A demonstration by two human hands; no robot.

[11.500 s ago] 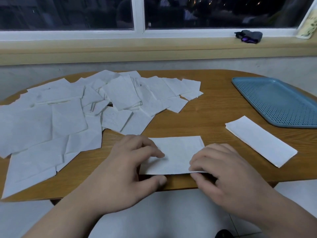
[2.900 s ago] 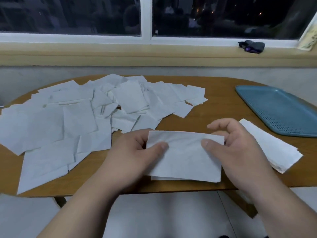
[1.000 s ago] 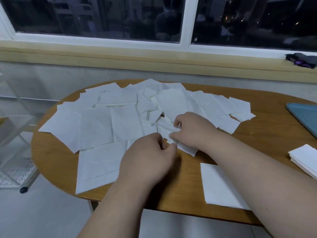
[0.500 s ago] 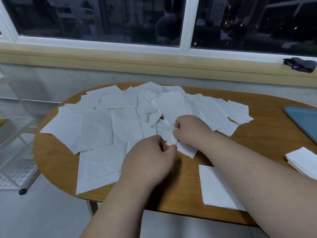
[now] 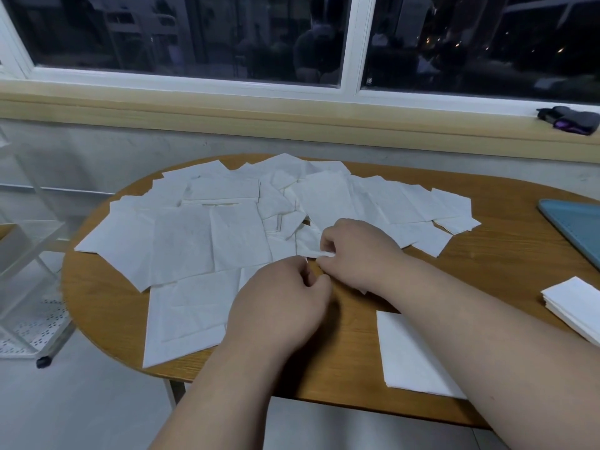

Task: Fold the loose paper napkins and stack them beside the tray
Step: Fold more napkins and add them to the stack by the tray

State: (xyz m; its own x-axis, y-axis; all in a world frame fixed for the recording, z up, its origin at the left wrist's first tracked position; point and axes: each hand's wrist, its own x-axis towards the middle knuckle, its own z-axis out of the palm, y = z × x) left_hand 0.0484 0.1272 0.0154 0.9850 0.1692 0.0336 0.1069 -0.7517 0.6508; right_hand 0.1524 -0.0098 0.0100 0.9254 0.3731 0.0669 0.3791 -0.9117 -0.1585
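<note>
- The loose napkins (image 5: 207,241) lay spread in an overlapping heap across the far left half of the wooden counter (image 5: 506,254), several of them reaching its left edge.
- The right hand (image 5: 354,251) was at the near edge of that heap, knuckles up and fingers curled, pinching the raised white edge of a single napkin (image 5: 308,243) between thumb and fingertips.
- The left hand (image 5: 279,306) sat just beside it, back toward the camera and fingers curled inward, its fingertips almost meeting those of the right hand. Whether it had hold of the same sheet could not be told, since the hand covered its own fingertips.
- One folded napkin (image 5: 412,355) lay flat by itself near the front edge of the counter, partly under the right forearm.
- A neat stack (image 5: 574,306) of folded napkins rested at the right edge of the view, near the blue perforated tray (image 5: 578,228) and apart from it, closer to the person.
- On the window sill (image 5: 292,125) behind the counter, at the far right, sat a dark bundle (image 5: 571,120).
- A white rack (image 5: 29,287) stood on the floor left of the counter.
</note>
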